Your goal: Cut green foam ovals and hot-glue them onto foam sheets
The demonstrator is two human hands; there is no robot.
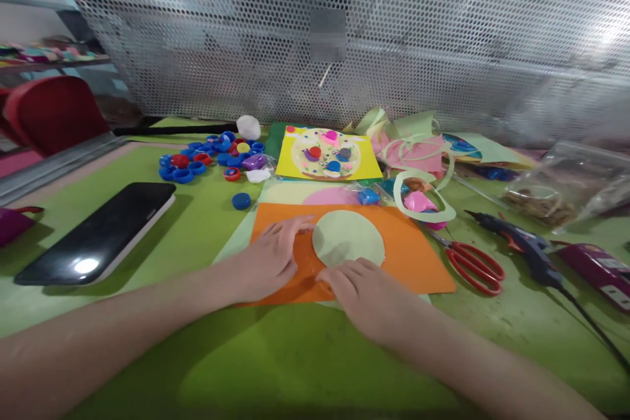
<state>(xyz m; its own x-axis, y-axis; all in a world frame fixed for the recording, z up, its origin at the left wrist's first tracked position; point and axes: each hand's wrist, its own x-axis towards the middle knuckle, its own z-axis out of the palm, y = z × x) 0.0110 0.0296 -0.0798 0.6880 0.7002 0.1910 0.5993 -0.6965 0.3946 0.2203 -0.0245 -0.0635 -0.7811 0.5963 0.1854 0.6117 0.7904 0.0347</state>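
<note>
An orange sheet of paper (423, 262) lies flat in front of me, with a pale green paper circle (348, 236) on it. My left hand (275, 252) rests on the sheet, its fingers stretched out and the fingertips close to the circle's left edge. Over the circle's lower edge lies my right hand (367, 295), palm down with fingers laid flat. Its thumb reaches left onto the orange paper, and the hand hides the circle's bottom rim. Neither hand grasps anything.
Red-handled scissors (475, 267), a glue gun (524, 244) and a maroon power strip (593, 269) lie to the right. A phone-like black device (101, 233) lies left. Behind are bottle caps (184, 167), a yellow decorated card (367, 161) and paper scraps (416, 156), before a perforated metal panel (236, 33).
</note>
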